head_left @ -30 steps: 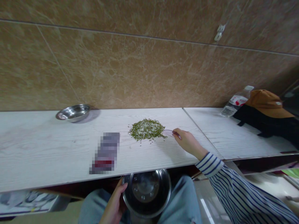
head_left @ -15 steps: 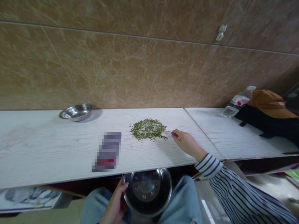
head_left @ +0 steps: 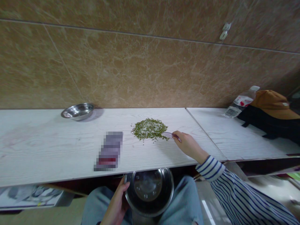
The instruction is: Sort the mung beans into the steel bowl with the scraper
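Observation:
A loose heap of small green beans mixed with white grains (head_left: 150,128) lies on the white countertop (head_left: 47,147). At its right edge my right hand (head_left: 185,142) is closed in a pinch on the handle of a small see-through spoon (head_left: 167,135), whose tip touches the beans. My left hand (head_left: 120,193) is wrapped over the left rim of a deep stainless steel bowl (head_left: 170,200). This bowl sits between my knees, just below the counter's front edge, with its opening facing up. No beans can be made out inside it.
A shallow steel bowl (head_left: 78,112) stands at the back left by the tiled wall. A pixelated flat item (head_left: 109,151) lies left of the heap. At the right, a water bottle (head_left: 241,101) leans against a brown cap (head_left: 272,103) on a black bag (head_left: 260,123).
The spoon's tip has turned slightly at the heap's right edge, so more of it shows. My left hand keeps its hold on the bowl. The whole view has shifted a little.

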A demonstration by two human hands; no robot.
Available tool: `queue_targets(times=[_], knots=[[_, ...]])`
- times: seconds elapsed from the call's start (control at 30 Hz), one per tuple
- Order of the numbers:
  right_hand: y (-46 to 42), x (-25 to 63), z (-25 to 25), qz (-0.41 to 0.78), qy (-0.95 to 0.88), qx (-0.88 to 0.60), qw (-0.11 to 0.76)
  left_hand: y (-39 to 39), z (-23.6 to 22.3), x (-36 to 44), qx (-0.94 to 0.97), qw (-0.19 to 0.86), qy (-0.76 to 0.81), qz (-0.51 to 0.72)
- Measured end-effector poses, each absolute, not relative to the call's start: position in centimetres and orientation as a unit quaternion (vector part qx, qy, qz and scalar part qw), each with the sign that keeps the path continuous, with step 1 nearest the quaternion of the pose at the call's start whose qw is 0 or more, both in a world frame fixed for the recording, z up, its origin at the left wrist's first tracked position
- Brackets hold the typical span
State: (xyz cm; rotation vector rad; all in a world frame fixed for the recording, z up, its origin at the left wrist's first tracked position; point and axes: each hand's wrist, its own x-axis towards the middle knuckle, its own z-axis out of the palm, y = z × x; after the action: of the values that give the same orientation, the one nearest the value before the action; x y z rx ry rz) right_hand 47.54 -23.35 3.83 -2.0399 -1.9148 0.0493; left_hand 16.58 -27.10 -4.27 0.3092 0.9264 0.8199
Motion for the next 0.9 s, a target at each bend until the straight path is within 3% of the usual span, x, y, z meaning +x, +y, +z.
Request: queue_targets(times=[0.9], knots=[[-23.5, 46.5, 3.9, 0.014, -0.68, -0.716, 0.156, -27.1, -3.8, 16.7, 0.15, 0.801, 0.445, 0.372]])
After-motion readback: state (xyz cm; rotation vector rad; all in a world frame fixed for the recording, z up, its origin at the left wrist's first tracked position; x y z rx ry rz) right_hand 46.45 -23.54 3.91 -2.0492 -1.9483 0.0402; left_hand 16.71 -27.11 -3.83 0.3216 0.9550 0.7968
